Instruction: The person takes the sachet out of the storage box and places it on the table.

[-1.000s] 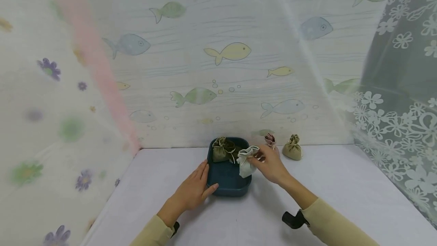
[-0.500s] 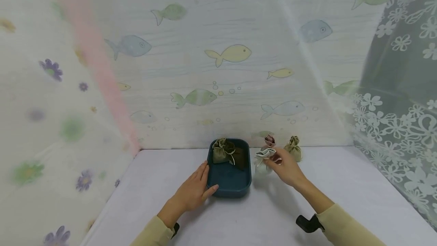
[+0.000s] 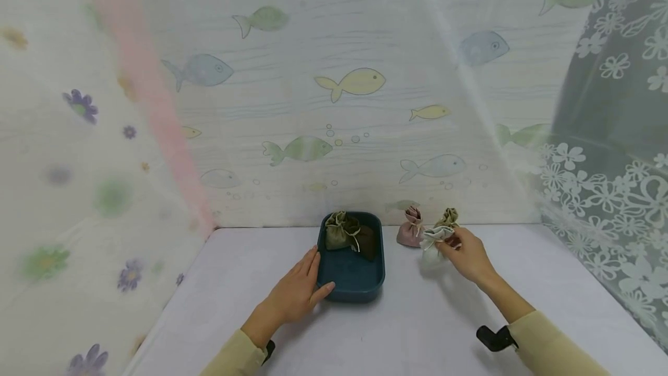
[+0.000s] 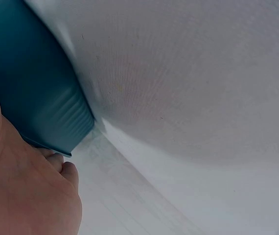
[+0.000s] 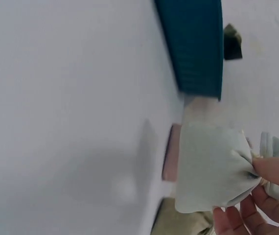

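Note:
My right hand [image 3: 471, 257] pinches a pale drawstring pouch [image 3: 432, 255] by its gathered neck, to the right of the dark blue bin [image 3: 349, 277]. In the right wrist view the pouch's body [image 5: 213, 166] hangs over the tabletop, with thumb and fingers at its neck. My left hand [image 3: 294, 292] rests along the bin's left side, fingers straight and thumb at the near rim. Inside the bin's far end lie an olive pouch [image 3: 336, 238] and a dark brown pouch [image 3: 368, 243].
A pink pouch [image 3: 409, 234] stands behind the bin's right side. Another olive pouch [image 3: 450, 216] stands farther right, partly hidden by the pale pouch and the right hand. A fish-print curtain [image 3: 344, 149] hangs behind the white table [image 3: 250, 260].
My right hand has carried the pale pouch from above the bin's right rim to the right, past the pink pouch, to in front of the olive one. The left hand has stayed put.

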A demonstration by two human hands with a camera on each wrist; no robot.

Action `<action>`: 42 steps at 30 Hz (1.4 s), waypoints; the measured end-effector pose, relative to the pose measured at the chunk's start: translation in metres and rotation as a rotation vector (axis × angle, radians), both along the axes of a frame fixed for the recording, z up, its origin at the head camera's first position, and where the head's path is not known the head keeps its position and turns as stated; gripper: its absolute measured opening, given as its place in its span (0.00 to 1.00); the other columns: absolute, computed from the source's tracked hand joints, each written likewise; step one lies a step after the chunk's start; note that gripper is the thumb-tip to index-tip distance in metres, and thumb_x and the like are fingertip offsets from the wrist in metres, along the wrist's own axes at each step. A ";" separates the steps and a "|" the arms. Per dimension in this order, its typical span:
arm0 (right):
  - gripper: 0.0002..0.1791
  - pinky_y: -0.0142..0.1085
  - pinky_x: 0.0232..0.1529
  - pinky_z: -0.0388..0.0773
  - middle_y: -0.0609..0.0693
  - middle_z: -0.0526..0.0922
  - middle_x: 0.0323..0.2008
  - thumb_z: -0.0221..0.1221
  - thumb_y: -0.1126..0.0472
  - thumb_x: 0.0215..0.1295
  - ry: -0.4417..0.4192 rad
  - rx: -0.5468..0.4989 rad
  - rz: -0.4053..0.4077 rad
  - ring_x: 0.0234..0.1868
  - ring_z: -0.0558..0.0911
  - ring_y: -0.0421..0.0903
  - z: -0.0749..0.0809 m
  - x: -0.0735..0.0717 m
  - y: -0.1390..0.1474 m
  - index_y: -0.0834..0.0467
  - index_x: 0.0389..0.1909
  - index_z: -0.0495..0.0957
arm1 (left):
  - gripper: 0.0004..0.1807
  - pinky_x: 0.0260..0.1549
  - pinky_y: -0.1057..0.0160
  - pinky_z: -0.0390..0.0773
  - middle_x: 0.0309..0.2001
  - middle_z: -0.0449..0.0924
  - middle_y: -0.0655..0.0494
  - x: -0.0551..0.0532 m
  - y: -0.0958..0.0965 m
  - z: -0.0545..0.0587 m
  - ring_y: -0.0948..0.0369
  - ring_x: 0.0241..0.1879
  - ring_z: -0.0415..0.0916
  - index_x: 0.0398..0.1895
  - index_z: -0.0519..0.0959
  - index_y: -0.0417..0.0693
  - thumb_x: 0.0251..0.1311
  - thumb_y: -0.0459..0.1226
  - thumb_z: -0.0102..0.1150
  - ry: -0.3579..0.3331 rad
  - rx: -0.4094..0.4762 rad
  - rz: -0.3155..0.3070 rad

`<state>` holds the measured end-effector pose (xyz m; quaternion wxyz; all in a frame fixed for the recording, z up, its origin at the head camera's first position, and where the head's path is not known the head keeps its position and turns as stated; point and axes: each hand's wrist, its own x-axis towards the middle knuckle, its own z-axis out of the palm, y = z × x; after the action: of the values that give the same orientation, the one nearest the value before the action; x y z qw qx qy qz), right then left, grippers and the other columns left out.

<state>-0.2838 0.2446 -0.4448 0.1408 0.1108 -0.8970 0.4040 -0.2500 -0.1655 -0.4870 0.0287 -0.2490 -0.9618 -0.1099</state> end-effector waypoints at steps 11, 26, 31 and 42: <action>0.17 0.39 0.35 0.76 0.69 0.80 0.45 0.61 0.60 0.73 -0.072 0.055 -0.095 0.46 0.80 0.62 -0.008 -0.016 0.029 0.73 0.47 0.77 | 0.52 0.76 0.50 0.53 0.83 0.37 0.39 0.001 0.000 0.002 0.50 0.81 0.39 0.81 0.45 0.33 0.75 0.68 0.26 -0.009 -0.001 0.002; 0.17 0.38 0.32 0.75 0.68 0.81 0.41 0.61 0.60 0.72 -0.091 0.061 -0.100 0.40 0.79 0.57 -0.021 -0.031 0.035 0.74 0.45 0.77 | 0.51 0.76 0.47 0.55 0.82 0.38 0.39 0.001 0.001 0.003 0.48 0.81 0.41 0.81 0.47 0.31 0.76 0.67 0.30 0.000 0.004 -0.008; 0.19 0.37 0.32 0.75 0.68 0.81 0.42 0.61 0.58 0.72 -0.114 0.056 -0.103 0.41 0.79 0.57 -0.020 -0.031 0.036 0.73 0.47 0.77 | 0.51 0.76 0.47 0.54 0.82 0.37 0.39 0.001 0.000 0.005 0.48 0.81 0.41 0.81 0.46 0.31 0.76 0.67 0.29 0.002 0.004 0.000; 0.22 0.53 0.44 0.80 0.72 0.80 0.46 0.63 0.57 0.72 -0.076 0.093 -0.099 0.46 0.80 0.64 -0.022 -0.020 0.043 0.75 0.50 0.76 | 0.52 0.76 0.48 0.53 0.83 0.36 0.41 0.002 0.001 0.005 0.49 0.81 0.40 0.81 0.45 0.32 0.75 0.68 0.28 -0.013 -0.004 0.005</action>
<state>-0.3042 0.2880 -0.4669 0.1213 0.0573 -0.9239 0.3584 -0.2485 -0.1648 -0.4820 0.0223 -0.2458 -0.9629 -0.1095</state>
